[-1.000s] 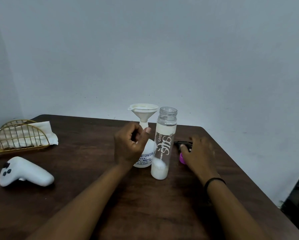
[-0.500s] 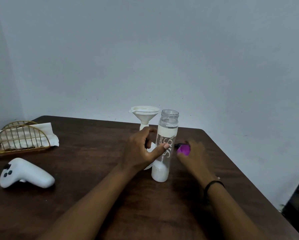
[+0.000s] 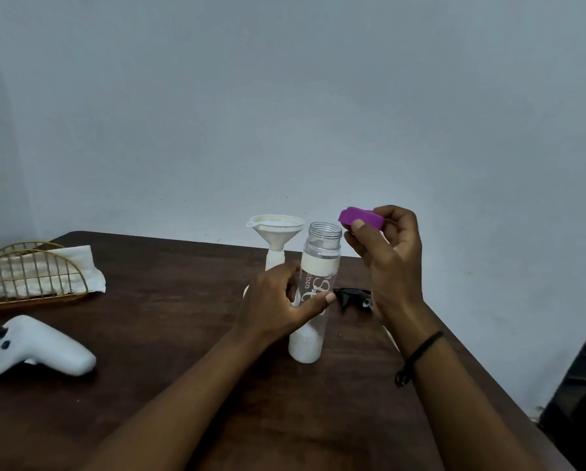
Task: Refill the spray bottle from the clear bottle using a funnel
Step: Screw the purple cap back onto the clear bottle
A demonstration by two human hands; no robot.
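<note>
Two hands work: the left hand (image 3: pixel 278 304) grips the upright, uncapped clear plastic bottle (image 3: pixel 313 294), seemingly holding clear liquid, on the dark wooden tabletop (image 3: pixel 169 334); right hand (image 3: pixel 390 260) fingers pinch a purple cap (image 3: pixel 359 217) beside its mouth. A cream funnel (image 3: pixel 275 232) sits in the white spray bottle (image 3: pixel 273 261) behind.

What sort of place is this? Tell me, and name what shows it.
Probably a plain room at home or in an office, not a workshop: a dark wooden table against a bare pale wall, with a wire napkin holder and a white handheld controller.
</note>
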